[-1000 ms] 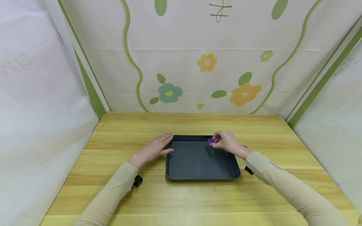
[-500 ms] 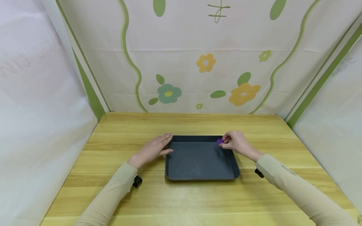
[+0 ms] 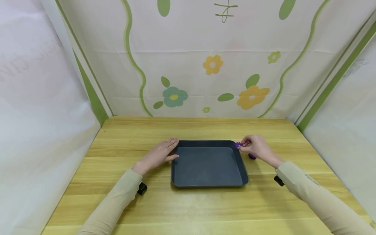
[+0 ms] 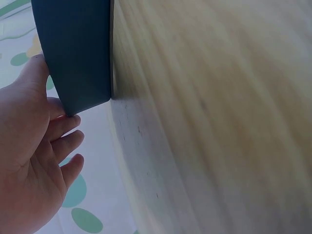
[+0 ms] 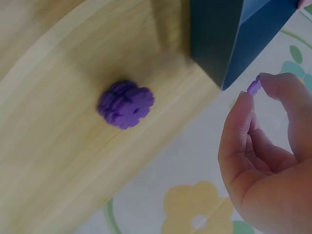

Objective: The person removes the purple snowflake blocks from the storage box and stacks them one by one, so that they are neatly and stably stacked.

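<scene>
In the head view, a dark grey rectangular baking tray point(image 3: 205, 166) lies on the wooden table. My left hand point(image 3: 160, 153) rests against its back left corner, fingers straight and thumb over the rim; the left wrist view shows this hand point(image 4: 36, 141) touching the tray's outer wall point(image 4: 78, 53). A small purple notched disc point(image 3: 238, 145) is pinched between thumb and forefinger of my right hand point(image 3: 258, 147), above the tray's back right corner. Right of the tray sits a stack of similar purple discs point(image 5: 126, 105), partly behind the right hand in the head view.
The light wooden table point(image 3: 199, 212) extends around the tray on all sides. A white cloth backdrop point(image 3: 182, 39) printed with flowers rises at the table's far edge, and white side panels point(image 3: 44, 107) flank it.
My right hand has carried the pinched purple disc rightward, from over the tray's back right part to its corner. The purple stack now shows below that hand. The left hand keeps its place.
</scene>
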Tool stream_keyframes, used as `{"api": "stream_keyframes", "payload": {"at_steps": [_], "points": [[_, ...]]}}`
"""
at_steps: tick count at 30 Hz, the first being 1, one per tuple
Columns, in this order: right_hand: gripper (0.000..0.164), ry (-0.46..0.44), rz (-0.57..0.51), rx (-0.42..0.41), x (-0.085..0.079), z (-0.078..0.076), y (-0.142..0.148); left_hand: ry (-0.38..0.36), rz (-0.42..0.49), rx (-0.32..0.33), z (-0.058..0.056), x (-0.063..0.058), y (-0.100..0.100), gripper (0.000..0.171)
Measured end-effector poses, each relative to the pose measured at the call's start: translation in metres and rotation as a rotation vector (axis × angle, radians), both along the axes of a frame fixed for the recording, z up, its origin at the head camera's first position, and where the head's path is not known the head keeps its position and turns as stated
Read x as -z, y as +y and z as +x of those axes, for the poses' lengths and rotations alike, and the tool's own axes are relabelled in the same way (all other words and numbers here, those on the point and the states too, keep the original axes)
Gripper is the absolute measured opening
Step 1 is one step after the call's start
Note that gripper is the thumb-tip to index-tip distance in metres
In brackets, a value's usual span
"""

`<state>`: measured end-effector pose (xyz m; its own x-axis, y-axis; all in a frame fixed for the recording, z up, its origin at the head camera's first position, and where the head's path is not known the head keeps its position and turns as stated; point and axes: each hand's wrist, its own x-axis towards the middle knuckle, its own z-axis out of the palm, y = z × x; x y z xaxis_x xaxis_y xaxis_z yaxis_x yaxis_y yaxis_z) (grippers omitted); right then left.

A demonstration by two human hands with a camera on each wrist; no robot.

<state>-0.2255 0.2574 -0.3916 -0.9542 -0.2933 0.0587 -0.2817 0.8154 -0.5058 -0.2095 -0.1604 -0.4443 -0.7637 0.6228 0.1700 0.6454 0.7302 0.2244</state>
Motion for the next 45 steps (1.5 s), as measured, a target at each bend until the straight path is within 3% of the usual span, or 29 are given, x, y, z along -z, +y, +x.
{"api": "stream_keyframes", "payload": {"at_steps": [23, 45], "points": [[0.023, -0.006, 0.080, 0.114, 0.027, 0.006, 0.050, 0.051, 0.009, 0.015, -0.003, 0.004, -0.001, 0.067], [0.023, -0.023, 0.101, 0.111, 0.037, 0.008, 0.056, 0.014, -0.002, 0.002, -0.003, 0.003, -0.002, 0.068]]}}
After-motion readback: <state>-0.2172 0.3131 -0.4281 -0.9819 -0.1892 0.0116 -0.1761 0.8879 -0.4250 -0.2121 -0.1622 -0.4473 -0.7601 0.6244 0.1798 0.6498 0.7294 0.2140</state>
